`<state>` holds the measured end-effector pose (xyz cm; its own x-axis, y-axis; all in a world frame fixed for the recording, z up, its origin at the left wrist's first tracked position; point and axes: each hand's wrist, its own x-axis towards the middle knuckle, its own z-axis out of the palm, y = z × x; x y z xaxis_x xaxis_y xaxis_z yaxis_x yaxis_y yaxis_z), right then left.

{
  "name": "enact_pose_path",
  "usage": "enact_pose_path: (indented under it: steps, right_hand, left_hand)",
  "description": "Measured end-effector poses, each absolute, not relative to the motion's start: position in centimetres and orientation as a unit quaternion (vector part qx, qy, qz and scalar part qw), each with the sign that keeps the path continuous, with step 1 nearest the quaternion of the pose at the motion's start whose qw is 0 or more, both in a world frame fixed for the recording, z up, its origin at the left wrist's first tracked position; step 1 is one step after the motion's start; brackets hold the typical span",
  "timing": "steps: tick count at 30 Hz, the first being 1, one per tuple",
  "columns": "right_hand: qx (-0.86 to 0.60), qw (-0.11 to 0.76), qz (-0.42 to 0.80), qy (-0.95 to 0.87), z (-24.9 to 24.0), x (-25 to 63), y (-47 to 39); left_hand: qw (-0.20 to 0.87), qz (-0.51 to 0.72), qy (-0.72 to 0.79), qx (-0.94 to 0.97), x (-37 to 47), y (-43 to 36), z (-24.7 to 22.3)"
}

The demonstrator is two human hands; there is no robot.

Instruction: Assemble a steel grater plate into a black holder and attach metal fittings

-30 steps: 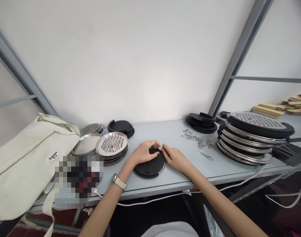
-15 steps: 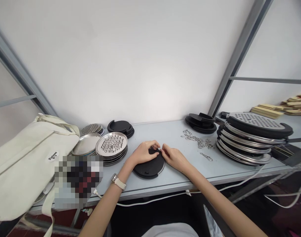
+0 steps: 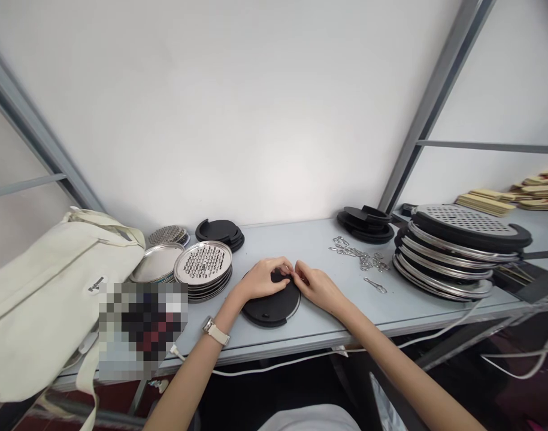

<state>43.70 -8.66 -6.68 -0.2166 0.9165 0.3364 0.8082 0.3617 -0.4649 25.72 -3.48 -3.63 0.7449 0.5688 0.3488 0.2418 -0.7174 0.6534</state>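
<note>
A black round plate (image 3: 274, 306) with a thin silvery rim showing at its right lies flat on the table in front of me. My left hand (image 3: 270, 278) curves over its far side, thumb on the plate and fingertips bent toward its right edge. Against those fingertips, my right hand (image 3: 313, 282) is closed in a pinch at the plate's upper right edge. Whatever sits in the pinch is covered by the fingers now; a small shiny metal piece showed there a moment earlier. Right of my hands lie several metal wire clips (image 3: 367, 260), with one single clip (image 3: 375, 285) apart.
Stacked round metal graters (image 3: 203, 263) stand at left, beside a shiny metal disc (image 3: 159, 262) and black round holders (image 3: 218, 232). More black holders (image 3: 366, 224) sit at back right, near a tall stack of assembled graters (image 3: 462, 251). A cream bag (image 3: 58, 287) leans at far left.
My fingertips have drawn closer together at the plate's edge, and the small metal piece between them is now hidden. The plate has barely shifted.
</note>
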Motion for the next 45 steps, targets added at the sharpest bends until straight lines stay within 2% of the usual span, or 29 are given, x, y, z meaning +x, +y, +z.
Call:
enact_pose_path:
  steps: [10, 26, 45]
  right_hand:
    - [-0.555, 0.26, 0.084, -0.786, -6.61, 43.84, -8.59]
    - [-0.534, 0.318, 0.141, -0.771, -6.87, 43.86, -8.41]
    - [-0.53, 0.291, 0.14, -0.784, -6.88, 44.03, -8.3]
  left_hand:
    - [0.247, 0.282, 0.24, 0.895, 25.72, -3.21, -4.08]
    - [0.312, 0.275, 0.225, 0.881, 25.64, -3.4, -4.35]
    - [0.277, 0.268, 0.235, 0.892, 25.66, -3.55, -3.99]
